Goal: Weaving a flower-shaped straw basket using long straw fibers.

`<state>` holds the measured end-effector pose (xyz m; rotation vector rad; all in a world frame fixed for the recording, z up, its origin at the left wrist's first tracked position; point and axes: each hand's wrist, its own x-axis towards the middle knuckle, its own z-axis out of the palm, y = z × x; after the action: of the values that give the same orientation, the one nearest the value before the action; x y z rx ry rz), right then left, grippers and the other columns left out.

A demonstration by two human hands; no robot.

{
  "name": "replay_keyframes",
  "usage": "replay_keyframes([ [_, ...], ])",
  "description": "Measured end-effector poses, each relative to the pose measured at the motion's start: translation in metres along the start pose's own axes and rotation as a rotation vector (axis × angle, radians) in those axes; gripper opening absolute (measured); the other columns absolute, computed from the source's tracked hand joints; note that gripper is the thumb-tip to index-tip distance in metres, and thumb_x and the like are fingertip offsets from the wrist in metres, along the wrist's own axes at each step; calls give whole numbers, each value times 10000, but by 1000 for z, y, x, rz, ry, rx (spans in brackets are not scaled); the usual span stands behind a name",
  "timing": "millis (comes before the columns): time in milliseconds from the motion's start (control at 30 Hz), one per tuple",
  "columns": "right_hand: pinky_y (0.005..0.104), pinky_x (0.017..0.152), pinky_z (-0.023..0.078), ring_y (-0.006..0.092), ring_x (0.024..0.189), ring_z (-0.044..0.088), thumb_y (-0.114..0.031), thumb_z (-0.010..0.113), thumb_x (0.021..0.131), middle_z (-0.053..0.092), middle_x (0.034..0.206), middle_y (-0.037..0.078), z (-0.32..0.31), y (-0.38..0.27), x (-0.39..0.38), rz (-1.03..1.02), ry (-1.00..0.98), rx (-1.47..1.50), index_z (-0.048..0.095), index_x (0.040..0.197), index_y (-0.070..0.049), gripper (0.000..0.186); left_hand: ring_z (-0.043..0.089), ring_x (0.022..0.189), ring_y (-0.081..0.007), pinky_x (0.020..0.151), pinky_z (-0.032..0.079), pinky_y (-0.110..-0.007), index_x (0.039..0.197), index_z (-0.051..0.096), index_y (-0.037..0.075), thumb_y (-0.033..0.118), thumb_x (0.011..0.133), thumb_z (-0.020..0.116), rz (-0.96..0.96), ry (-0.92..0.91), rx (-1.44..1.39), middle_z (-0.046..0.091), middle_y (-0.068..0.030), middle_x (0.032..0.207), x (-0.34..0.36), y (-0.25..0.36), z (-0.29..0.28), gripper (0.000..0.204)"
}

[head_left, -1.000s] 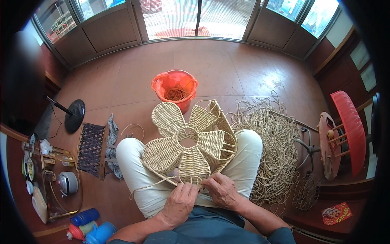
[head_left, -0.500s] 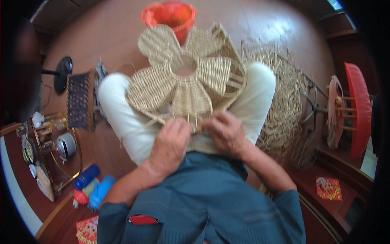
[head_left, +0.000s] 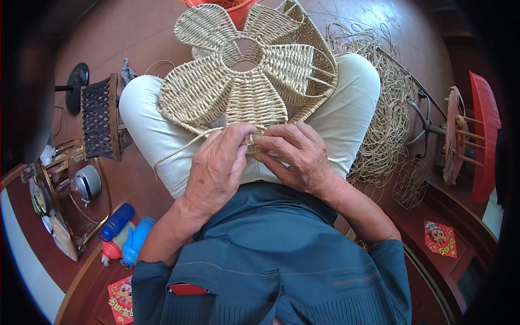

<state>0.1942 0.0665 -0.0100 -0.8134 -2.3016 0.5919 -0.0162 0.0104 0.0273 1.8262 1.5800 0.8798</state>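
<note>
Hands meet at the near edge of a pale, flower-shaped woven straw piece resting across the person's lap on cream trousers. Left hand is curled, its fingertips pinching the weave's lower rim; right hand is likewise closed on that same rim, just beside the left — the 2 touch. A loose straw strand trails from the piece toward the left. Beside the right knee lies a heap of tan straw cord (on the brown tiled floor). An orange plastic bucket stands beyond the piece.
</note>
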Motion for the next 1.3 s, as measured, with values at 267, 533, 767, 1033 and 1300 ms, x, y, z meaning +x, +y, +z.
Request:
replay_keyframes([
  [267,332,733,523,169,827,637,-211,867,856,702,1065,-33,2,3,1,-47,-27,-82,781,1076,-181,238,670,933,-362,825,542,-486,1290,621,41,-105,943,681,46,-28,61,699,-154,1038,-5,-1,-4,381],
  [533,307,722,523,142,829,635,-168,775,858,716,1076,-51,0,5,0,-129,-42,-131,796,1127,-173,270,719,860,-286,766,569,-415,1340,655,87,-83,912,711,-58,-8,14,716,-110,955,0,-1,-6,465],
  [767,302,733,526,136,837,641,-155,759,851,718,1069,-57,-3,1,3,-153,-103,-142,799,1166,-179,319,708,853,-298,778,563,-428,1413,642,103,-85,907,721,-3,1,27,703,-107,935,6,-6,-7,546],
  [1033,341,766,540,167,877,682,-163,800,926,727,1076,-14,1,-2,6,-72,-102,-105,765,1167,-155,244,701,905,-321,831,556,-452,1470,606,111,-79,930,703,-13,-82,52,694,-115,953,8,-15,-7,581],
  [1300,352,767,521,173,871,674,-151,782,926,718,1086,-1,0,-13,9,-21,-120,-142,744,1142,-136,220,697,977,-328,829,564,-442,1352,665,76,-25,953,717,-20,146,249,705,-132,1066,-3,-20,-24,414],
])
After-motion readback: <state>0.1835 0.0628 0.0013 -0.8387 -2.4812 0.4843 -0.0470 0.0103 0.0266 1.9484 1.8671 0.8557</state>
